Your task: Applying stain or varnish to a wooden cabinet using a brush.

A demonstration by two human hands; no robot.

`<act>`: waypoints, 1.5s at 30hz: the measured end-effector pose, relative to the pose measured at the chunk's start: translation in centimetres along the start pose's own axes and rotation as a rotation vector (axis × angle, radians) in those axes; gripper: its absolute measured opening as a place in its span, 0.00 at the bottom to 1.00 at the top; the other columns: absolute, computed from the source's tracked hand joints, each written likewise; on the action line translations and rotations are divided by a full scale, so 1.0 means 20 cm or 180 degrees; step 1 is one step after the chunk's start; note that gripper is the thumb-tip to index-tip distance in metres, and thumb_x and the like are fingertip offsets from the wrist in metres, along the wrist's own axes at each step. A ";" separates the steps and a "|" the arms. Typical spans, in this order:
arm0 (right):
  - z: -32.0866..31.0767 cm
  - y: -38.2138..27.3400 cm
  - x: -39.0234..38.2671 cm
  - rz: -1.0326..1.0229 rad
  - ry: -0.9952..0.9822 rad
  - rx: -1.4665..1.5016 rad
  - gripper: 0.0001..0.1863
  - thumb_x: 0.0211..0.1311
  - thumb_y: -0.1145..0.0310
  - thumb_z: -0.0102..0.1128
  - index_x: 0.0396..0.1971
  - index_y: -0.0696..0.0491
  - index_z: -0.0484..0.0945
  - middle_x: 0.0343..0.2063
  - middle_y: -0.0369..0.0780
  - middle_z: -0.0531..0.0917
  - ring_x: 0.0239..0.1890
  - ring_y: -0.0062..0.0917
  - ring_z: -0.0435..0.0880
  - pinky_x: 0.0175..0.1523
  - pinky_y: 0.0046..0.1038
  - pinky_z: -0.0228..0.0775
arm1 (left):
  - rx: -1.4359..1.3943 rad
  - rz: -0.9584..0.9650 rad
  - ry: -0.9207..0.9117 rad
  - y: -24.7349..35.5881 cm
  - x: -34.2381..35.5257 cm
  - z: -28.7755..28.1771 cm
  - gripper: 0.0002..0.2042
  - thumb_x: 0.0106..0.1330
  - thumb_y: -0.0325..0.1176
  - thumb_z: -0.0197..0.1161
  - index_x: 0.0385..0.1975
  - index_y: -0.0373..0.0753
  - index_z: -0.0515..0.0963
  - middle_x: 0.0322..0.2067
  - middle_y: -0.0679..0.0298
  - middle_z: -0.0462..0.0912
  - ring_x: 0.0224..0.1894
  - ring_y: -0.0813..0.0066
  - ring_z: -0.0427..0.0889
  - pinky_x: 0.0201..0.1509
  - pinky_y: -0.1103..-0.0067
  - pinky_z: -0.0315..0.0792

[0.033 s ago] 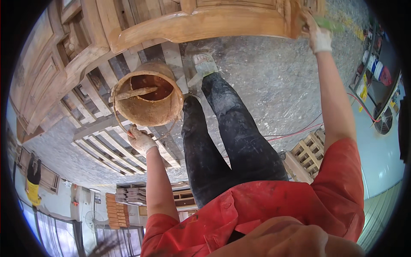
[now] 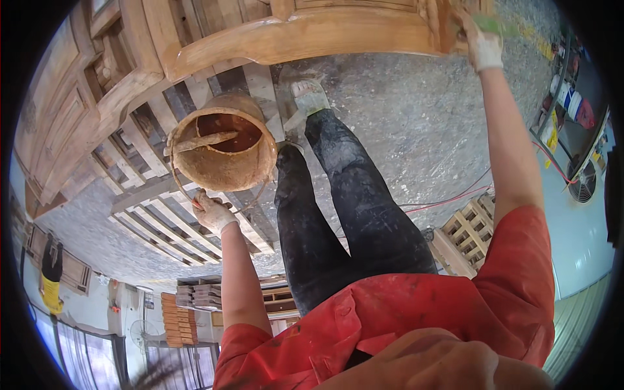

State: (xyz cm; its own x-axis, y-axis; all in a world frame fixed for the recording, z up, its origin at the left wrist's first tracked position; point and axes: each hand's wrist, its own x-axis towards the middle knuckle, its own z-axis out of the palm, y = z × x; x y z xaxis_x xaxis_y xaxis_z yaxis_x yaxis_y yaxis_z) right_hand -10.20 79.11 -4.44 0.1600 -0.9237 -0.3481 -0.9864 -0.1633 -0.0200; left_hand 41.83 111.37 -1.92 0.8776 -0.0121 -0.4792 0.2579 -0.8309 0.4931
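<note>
A crusted tan bucket of reddish-brown liquid hangs tilted left of my legs. My left hand, in a pale glove, is closed around its thin loop handle. Across the bucket's mouth lies a coated stick-like piece. At the far right my gloved right hand is wrapped around a green-handled tool, blurred by motion, its working end hard to make out. That hand is at the right end of a curved-edged wooden panel, beside a darker brown patch.
Wooden pallets lie on the floor beneath and beside the bucket. More unfinished panels stand at the left. Red hose or cable runs across the floor at right, near a fan. Another person in yellow is far left.
My right hand and the green-handled tool have shifted slightly away from me along the panel's right end. My left hand and the bucket have hardly moved.
</note>
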 end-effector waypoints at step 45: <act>0.38 -1.61 -0.18 -0.0637 0.0831 0.2848 0.15 0.59 0.65 0.51 0.44 0.52 0.76 0.42 0.40 0.81 0.42 0.29 0.81 0.44 0.27 0.77 | -0.0440 0.0313 -0.0145 0.05 -0.07 0.06 0.11 0.65 0.39 0.54 0.29 0.38 0.71 0.17 0.66 0.70 0.12 0.80 0.63 0.12 0.84 0.59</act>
State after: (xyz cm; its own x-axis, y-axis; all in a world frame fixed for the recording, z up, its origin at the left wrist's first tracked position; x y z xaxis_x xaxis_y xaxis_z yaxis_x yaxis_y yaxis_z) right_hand 20.63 90.29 -9.67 0.2257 -0.9733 -0.0424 -0.5860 -0.1009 -0.8040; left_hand 40.39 109.88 -1.62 0.8829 -0.1173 -0.4546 0.2275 -0.7401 0.6328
